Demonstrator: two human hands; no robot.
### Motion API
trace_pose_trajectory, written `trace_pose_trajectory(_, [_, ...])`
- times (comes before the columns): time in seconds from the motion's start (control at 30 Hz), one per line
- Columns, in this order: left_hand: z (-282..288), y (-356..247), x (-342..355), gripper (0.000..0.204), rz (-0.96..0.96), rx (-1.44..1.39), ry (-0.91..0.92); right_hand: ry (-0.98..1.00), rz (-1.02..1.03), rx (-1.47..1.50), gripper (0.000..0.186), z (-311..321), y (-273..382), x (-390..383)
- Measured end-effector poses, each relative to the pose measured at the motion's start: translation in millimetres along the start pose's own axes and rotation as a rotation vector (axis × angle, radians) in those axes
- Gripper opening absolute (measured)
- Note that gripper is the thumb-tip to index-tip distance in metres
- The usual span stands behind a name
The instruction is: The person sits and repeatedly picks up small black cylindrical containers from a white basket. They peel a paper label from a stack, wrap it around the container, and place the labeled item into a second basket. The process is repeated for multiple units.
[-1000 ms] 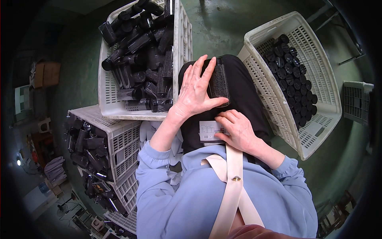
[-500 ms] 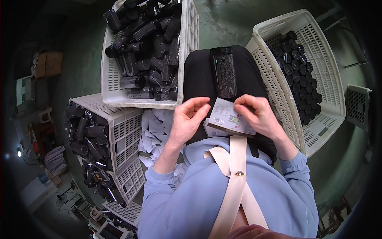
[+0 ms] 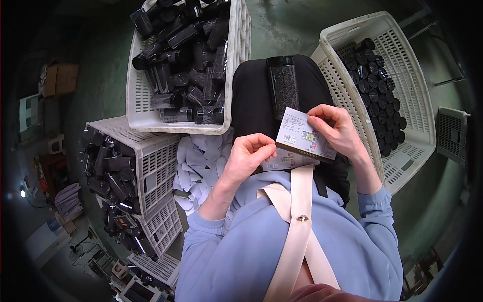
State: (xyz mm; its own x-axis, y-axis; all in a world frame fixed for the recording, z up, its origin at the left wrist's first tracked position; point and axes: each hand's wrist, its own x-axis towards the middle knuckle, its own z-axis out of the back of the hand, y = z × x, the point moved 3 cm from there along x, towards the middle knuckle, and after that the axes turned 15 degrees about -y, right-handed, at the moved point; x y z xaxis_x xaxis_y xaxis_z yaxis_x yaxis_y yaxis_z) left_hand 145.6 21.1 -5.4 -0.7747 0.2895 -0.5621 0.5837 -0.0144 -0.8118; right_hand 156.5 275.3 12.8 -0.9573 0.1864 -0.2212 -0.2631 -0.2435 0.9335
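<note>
My right hand (image 3: 340, 132) pinches the upper right edge of a printed rectangular label (image 3: 300, 133), white and grey with a dark strip along its lower edge. At the label's lower left corner, the thumb and fingers of my left hand (image 3: 245, 155) are closed in a pinch; the exact grip there is partly hidden. Beneath it, more printed labels (image 3: 285, 160) lie in a pile on my lap. A dark see-through canister (image 3: 284, 83) with a black lid and dark grainy contents rests across my black trousers, just beyond the held label.
A white crate (image 3: 229, 85) heaped with black canisters stands at the front left; another crate (image 3: 151, 146) of canisters is below it. White paper pieces (image 3: 201, 161) are piled beside my left forearm. On the right, a white crate (image 3: 417, 85) holds rows of black-lidded canisters.
The label in my right hand has been lifted off the pile and tilted, moving slightly right. My left hand has shifted right, its fingers closing at the label's corner.
</note>
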Motion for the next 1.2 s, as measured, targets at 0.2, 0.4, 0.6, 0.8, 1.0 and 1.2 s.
trace_pose_trajectory(0.2, [-4,5,4,0.010,0.117,-0.137,0.049,-0.256,0.665,-0.335,0.036,-6,29,-17])
trace_pose_trajectory(0.4, [-16,11,6,0.007,0.169,-0.332,0.083,-0.179,0.866,-0.364,0.033,-32,37,-41])
trace_pose_trajectory(0.6, [-28,7,4,0.009,0.106,-0.244,0.085,-0.210,0.799,-0.327,0.031,-33,30,-50])
trace_pose_trajectory(0.8, [-32,-1,2,0.010,-0.004,-0.183,0.056,-0.175,0.668,-0.257,0.029,-29,30,-48])
trace_pose_trajectory(1.0, [-33,0,1,0.010,0.014,-0.230,0.068,-0.180,0.619,-0.203,0.026,-31,29,-50])
trace_pose_trajectory(1.2, [-34,-1,0,0.008,-0.026,-0.044,-0.005,-0.184,0.556,-0.196,0.024,-32,22,-51])
